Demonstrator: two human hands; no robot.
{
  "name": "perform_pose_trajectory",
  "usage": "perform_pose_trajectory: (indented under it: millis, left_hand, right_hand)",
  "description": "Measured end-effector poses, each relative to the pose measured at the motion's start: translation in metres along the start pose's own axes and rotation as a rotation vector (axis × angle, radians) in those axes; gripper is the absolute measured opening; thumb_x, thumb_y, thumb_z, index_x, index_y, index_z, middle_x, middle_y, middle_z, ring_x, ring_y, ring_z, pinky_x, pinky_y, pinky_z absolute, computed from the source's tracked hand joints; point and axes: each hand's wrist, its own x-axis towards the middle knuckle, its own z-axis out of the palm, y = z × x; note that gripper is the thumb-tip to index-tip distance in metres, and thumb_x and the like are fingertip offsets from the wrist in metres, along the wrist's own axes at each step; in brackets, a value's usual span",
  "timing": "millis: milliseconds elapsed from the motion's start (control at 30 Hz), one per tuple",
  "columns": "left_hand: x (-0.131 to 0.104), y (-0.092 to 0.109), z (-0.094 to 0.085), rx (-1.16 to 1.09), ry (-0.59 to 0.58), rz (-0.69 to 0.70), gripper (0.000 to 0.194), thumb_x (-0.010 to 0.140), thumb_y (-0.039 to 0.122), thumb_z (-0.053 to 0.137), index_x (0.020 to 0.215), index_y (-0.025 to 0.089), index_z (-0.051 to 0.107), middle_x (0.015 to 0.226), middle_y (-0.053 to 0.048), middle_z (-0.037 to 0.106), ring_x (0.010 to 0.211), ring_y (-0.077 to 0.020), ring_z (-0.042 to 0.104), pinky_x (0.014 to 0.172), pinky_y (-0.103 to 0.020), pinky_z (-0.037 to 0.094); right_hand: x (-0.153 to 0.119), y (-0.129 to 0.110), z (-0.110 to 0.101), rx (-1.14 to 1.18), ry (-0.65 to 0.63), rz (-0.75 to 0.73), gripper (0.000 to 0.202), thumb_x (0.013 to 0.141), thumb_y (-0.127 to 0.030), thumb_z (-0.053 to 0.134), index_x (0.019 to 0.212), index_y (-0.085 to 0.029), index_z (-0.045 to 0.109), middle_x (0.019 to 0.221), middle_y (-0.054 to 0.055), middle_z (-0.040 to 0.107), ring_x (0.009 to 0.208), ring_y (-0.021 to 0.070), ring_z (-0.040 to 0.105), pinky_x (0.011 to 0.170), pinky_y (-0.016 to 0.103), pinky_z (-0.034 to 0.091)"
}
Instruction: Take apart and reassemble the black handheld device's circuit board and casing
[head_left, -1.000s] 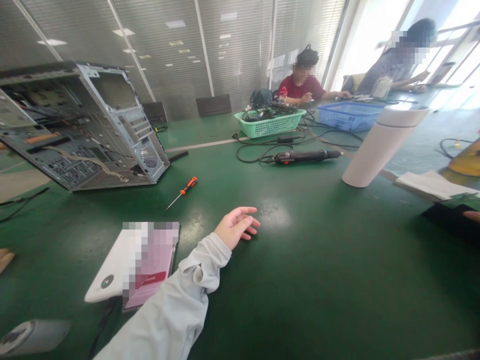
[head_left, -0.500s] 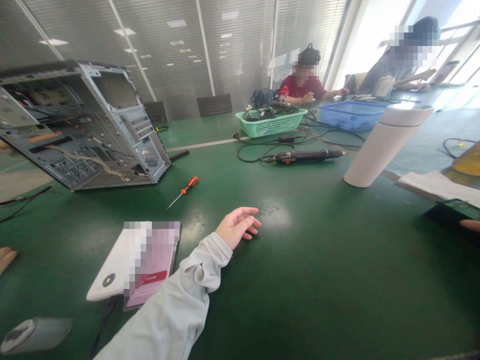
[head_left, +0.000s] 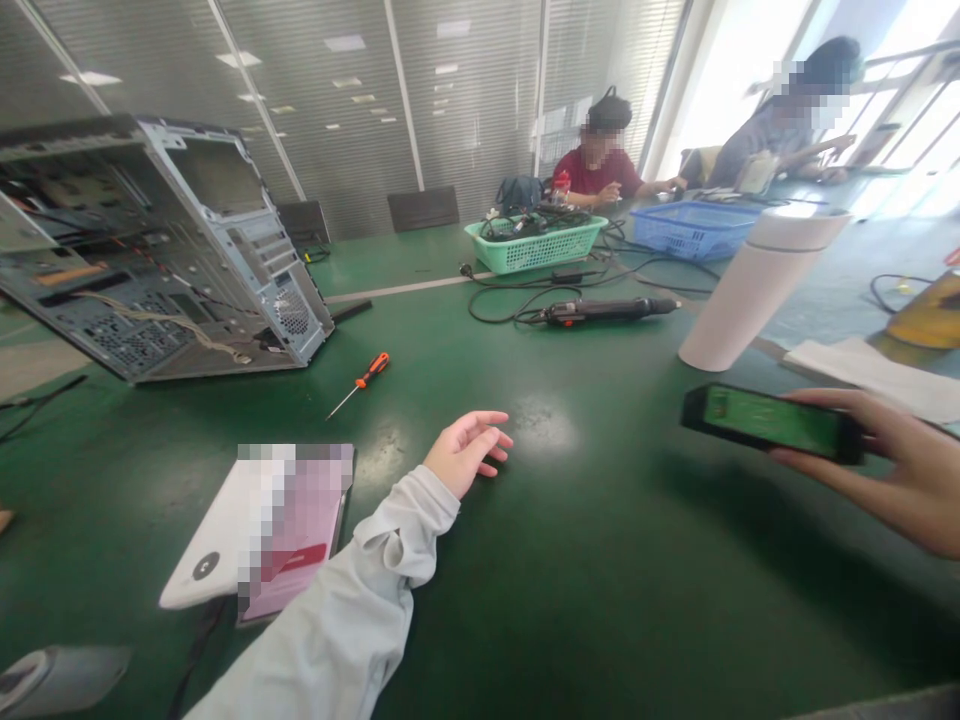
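Note:
Palm turned sideways, my left hand (head_left: 469,452) rests on the green table (head_left: 555,570) with loosely curled, parted fingers and holds nothing. At the right, my right hand (head_left: 892,465) grips the end of a black rectangular device (head_left: 780,422) with a bright green face, held above the table. An orange-and-black screwdriver (head_left: 373,371) lies beyond my left hand. Left of my forearm are a white booklet (head_left: 225,530) and a pink-screened, partly blurred device or sheet (head_left: 300,560).
An open computer case (head_left: 172,260) stands back left. Farther off are a corded black power screwdriver (head_left: 607,311), a green basket (head_left: 536,250) of cables and a blue basket (head_left: 690,235). A pale tumbler (head_left: 757,290) stands right; a metal cylinder (head_left: 75,680) is near left. Two people sit behind.
My right hand has come farther into view from the right edge, bringing the black device leftward and showing its green face. My left hand has kept its pose; the view has shifted slightly.

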Motion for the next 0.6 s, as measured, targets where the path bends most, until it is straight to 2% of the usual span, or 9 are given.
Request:
perform_pose_trajectory:
  millis: [67,133,233,333,433,600]
  left_hand:
    - [0.002,-0.002,-0.003,-0.031,0.065,0.05,0.029,0.069,0.033,0.056,0.092,0.017,0.059,0.079,-0.005,0.062,0.074,-0.0149,0.057,0.053,-0.023,0.046]
    - [0.005,-0.005,-0.007,-0.068,0.139,0.11,0.03,0.07,0.036,0.053,0.092,0.017,0.061,0.086,-0.006,0.063,0.084,-0.0171,0.056,0.059,-0.024,0.047]
    - [0.011,-0.009,-0.013,-0.099,0.226,0.16,0.034,0.073,0.039,0.046,0.096,0.018,0.061,0.094,-0.008,0.064,0.092,-0.0191,0.055,0.065,-0.027,0.047]
    - [0.014,-0.012,-0.016,-0.104,0.254,0.216,0.038,0.075,0.042,0.042,0.097,0.017,0.062,0.096,-0.008,0.065,0.091,-0.0192,0.057,0.076,-0.032,0.046]
    - [0.016,-0.013,-0.016,-0.087,0.25,0.268,0.036,0.074,0.042,0.045,0.091,0.015,0.063,0.088,-0.007,0.065,0.084,-0.0189,0.06,0.083,-0.034,0.044]
    - [0.017,-0.014,-0.018,-0.039,0.334,0.279,0.039,0.075,0.047,0.045,0.086,0.014,0.064,0.078,-0.006,0.064,0.081,-0.0196,0.061,0.081,-0.034,0.045]
  right_hand:
    - [0.014,-0.032,0.027,0.003,-0.052,-0.155,0.045,0.08,-0.059,0.047,0.109,-0.026,0.048,0.1,0.009,0.052,0.083,0.0231,0.053,0.067,0.039,0.047]
    - [0.026,-0.068,0.058,0.063,-0.128,-0.298,0.033,0.086,-0.042,0.047,0.114,-0.025,0.043,0.11,0.007,0.048,0.096,0.021,0.051,0.079,0.036,0.048]
    - [0.04,-0.111,0.105,0.185,-0.183,-0.387,0.032,0.086,-0.028,0.047,0.117,-0.023,0.042,0.114,0.007,0.044,0.103,0.0193,0.048,0.089,0.034,0.045]
    - [0.049,-0.134,0.141,0.28,-0.14,-0.417,0.035,0.082,-0.021,0.052,0.116,-0.022,0.043,0.112,0.007,0.044,0.102,0.0189,0.048,0.09,0.035,0.045]
    - [0.054,-0.144,0.158,0.283,-0.073,-0.452,0.039,0.08,-0.015,0.052,0.117,-0.021,0.043,0.114,0.007,0.043,0.104,0.0206,0.045,0.092,0.038,0.044]
    - [0.055,-0.148,0.159,0.306,0.008,-0.5,0.038,0.082,-0.011,0.044,0.119,-0.018,0.038,0.118,0.009,0.042,0.109,0.021,0.042,0.095,0.039,0.041]
